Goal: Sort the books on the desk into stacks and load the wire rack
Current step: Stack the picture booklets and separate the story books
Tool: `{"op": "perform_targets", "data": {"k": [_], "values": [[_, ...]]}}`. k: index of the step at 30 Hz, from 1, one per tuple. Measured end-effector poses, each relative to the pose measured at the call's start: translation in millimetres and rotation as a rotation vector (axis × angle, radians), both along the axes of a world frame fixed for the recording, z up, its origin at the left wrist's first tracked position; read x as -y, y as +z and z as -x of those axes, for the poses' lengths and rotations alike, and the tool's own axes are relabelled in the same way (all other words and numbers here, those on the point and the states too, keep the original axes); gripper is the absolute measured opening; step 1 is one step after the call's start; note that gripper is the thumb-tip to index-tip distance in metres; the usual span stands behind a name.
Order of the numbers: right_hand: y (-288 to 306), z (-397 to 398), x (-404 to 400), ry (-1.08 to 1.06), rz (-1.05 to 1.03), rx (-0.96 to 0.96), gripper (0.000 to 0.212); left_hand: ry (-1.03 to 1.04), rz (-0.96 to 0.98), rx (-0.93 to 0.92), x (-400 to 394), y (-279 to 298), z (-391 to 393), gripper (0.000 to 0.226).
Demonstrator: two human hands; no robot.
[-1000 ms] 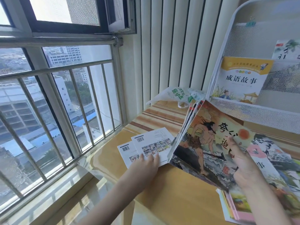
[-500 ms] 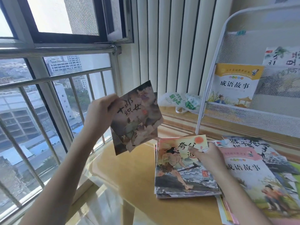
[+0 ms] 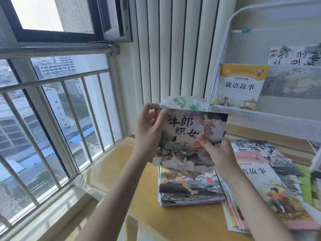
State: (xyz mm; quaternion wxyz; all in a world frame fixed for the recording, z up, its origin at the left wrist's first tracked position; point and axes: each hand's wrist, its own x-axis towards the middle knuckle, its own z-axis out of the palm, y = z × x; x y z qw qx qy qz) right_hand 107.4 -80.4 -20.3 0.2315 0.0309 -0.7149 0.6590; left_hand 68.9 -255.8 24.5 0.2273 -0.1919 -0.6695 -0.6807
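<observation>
Both hands hold one thin picture book (image 3: 189,141) up above the bench (image 3: 111,173), just over a neat stack (image 3: 189,190) of the same small format. The left hand (image 3: 149,129) grips its upper left corner, thumb on the cover and fingers curled behind; the right hand (image 3: 215,150) pinches the lower right edge, thumb on the front.

Sorting looks well under way but not finished. That small stack seems squared up, and the book in hand probably belongs on top of it. To its right a looser pile (image 3: 264,178) of larger books lies fanned and overlapping, hardly a stack yet. The rack (image 3: 224,54) stands at the back right with a yellow book (image 3: 241,84) upright in a pocket and another (image 3: 295,55) in the pocket above and to the right, so loading has barely begun, with most books left on the bench.

The rack and the large pile run off the right edge, so I cannot count either. A second book may sit behind the held one; the edges are too blurred to say. A plastic bag (image 3: 182,101) shows partly behind it.
</observation>
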Motion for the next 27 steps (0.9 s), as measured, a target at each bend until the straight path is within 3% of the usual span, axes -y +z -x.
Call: {"op": "perform_targets", "data": {"k": [3, 4, 6, 9, 12, 15, 18, 23, 27], "values": [[-11, -14, 2, 0.022, -0.032, 0.083, 0.116, -0.034, -0.013, 0.153, -15, -37, -6, 0.033], [-14, -16, 2, 0.027, -0.028, 0.134, 0.126, -0.012, -0.001, 0.195, -16, -48, -7, 0.042], [-20, -13, -3, 0.023, -0.058, 0.197, 0.112, 0.002, 0.036, 0.235, -14, -62, -12, 0.045], [-25, -1, -13, -0.001, -0.177, 0.247, 0.065, -0.061, 0.137, 0.283, -10, -72, -9, 0.011], [-12, 14, -27, -0.079, -0.177, 0.296, 0.044, -0.029, 0.304, 0.385, 1, -75, 5, 0.025], [-15, 21, -33, -0.114, -0.375, 0.443, 0.066, 0.038, 0.328, 0.652, 14, -84, 8, 0.057], [-45, 18, -16, -0.233, -0.761, 0.507, 0.070, -0.042, 0.304, 0.798, 17, -99, -8, 0.062], [-72, 15, 1, -0.171, -0.698, 0.404, 0.073, -0.106, 0.140, 0.923, 9, -90, 2, 0.043], [-76, 13, 1, -0.202, -0.681, 0.348, 0.060, -0.130, -0.041, 1.111, 12, -86, 24, 0.031]]}}
